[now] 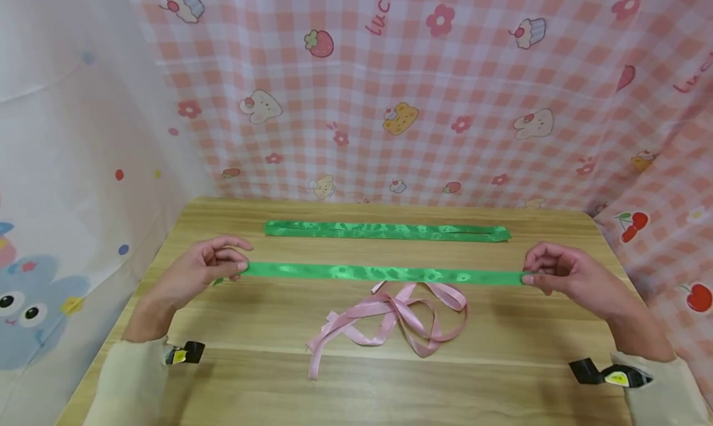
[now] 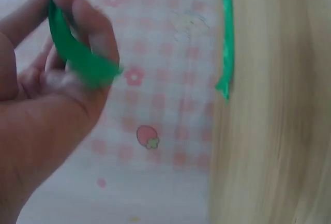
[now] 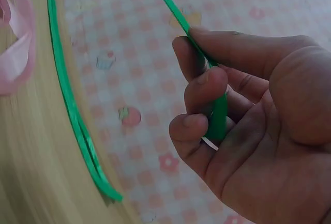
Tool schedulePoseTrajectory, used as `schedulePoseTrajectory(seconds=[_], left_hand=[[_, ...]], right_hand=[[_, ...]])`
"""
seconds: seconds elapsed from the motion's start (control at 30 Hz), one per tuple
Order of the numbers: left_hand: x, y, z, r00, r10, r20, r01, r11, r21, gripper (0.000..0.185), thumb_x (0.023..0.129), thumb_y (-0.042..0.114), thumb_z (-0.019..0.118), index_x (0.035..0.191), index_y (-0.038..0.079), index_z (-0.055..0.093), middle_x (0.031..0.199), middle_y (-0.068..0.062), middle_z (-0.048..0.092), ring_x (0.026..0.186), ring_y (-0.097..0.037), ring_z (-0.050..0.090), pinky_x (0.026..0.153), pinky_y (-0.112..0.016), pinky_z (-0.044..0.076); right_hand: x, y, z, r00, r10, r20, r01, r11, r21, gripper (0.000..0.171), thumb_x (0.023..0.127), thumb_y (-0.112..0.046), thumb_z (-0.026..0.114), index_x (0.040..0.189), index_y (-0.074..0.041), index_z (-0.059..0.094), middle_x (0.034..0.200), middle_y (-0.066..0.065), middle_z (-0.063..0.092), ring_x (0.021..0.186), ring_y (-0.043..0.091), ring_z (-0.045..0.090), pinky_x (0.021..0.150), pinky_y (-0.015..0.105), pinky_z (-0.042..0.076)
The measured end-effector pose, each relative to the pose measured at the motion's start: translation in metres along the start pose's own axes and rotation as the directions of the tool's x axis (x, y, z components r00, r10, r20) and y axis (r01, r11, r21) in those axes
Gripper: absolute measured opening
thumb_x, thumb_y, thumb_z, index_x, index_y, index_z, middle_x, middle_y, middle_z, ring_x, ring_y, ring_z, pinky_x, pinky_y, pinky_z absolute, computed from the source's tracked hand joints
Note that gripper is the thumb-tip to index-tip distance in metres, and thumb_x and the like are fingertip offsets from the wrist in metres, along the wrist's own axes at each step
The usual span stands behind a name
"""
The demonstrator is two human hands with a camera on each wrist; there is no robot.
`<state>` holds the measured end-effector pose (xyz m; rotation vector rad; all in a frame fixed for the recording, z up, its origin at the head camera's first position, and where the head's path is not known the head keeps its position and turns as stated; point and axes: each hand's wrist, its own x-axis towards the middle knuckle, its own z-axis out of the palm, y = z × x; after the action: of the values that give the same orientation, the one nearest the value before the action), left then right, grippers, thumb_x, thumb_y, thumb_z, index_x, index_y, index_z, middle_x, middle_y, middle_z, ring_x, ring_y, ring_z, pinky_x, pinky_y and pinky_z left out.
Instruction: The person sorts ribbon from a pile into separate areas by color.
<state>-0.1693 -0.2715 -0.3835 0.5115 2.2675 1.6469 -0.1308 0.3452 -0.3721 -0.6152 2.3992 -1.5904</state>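
A green satin ribbon (image 1: 384, 273) is stretched straight above the table between both hands. My left hand (image 1: 207, 266) pinches one end between thumb and fingers; in the left wrist view a short green tail (image 2: 85, 63) curls past the palm. The other end is pinched by my right hand (image 1: 568, 272), and in the right wrist view its loose tip (image 3: 219, 118) hangs by the curled fingers. Beyond the held ribbon, a second green ribbon (image 1: 384, 230) lies folded lengthwise on the table. Nearer me, a pink ribbon (image 1: 398, 311) lies in loose, tangled loops.
The wooden table (image 1: 379, 389) ends at a pink checked curtain (image 1: 356, 104) behind. A white curtain (image 1: 83, 135) hangs at the left, and more checked cloth at the right. Black straps with yellow labels sit at both wrists.
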Motion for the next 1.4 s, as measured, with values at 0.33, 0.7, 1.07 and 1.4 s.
schedulePoseTrajectory(seconds=[0.33,0.7,1.07,1.4], left_hand=[[0.01,-0.028,-0.011,0.996,-0.081,-0.046,0.076,0.993,-0.085,0.022,0.098,0.013,0.062,0.121,0.014,0.062,0.091,0.006,0.071,0.081,-0.012,0.064,0.079,-0.027,0.054],[0.037,-0.078,-0.006,0.925,-0.319,-0.206,0.268,0.933,-0.241,0.039,0.094,0.013,0.069,0.124,-0.006,0.052,0.093,0.007,0.07,0.086,-0.01,0.069,0.082,-0.027,0.057],[0.056,-0.094,0.002,0.905,-0.316,-0.285,0.265,0.942,-0.204,0.039,0.096,0.003,0.062,0.128,-0.013,0.046,0.089,0.006,0.069,0.079,-0.007,0.068,0.08,-0.023,0.057],[0.079,-0.1,0.001,0.848,-0.352,-0.397,0.292,0.934,-0.203,0.041,0.095,0.006,0.065,0.128,-0.011,0.049,0.082,0.012,0.071,0.073,-0.002,0.067,0.068,-0.019,0.056]], right_hand=[[-0.002,0.042,-0.021,0.992,0.067,-0.111,-0.045,0.981,0.188,0.014,0.098,0.006,0.053,0.102,-0.007,0.056,0.079,-0.003,0.059,0.068,0.019,0.046,0.062,0.032,0.038],[0.011,0.103,-0.019,0.926,0.257,-0.277,-0.116,0.891,0.439,0.011,0.097,0.001,0.058,0.094,-0.009,0.059,0.08,-0.008,0.064,0.065,0.008,0.051,0.055,0.025,0.04],[0.024,0.121,-0.002,0.824,0.335,-0.457,-0.312,0.941,0.129,0.019,0.094,-0.015,0.069,0.101,-0.005,0.054,0.072,-0.02,0.062,0.063,0.001,0.053,0.053,0.02,0.043],[0.053,0.129,0.005,0.753,0.284,-0.593,-0.354,0.935,-0.002,0.025,0.092,-0.008,0.068,0.106,0.004,0.051,0.066,-0.022,0.056,0.06,-0.005,0.05,0.052,0.015,0.042]])
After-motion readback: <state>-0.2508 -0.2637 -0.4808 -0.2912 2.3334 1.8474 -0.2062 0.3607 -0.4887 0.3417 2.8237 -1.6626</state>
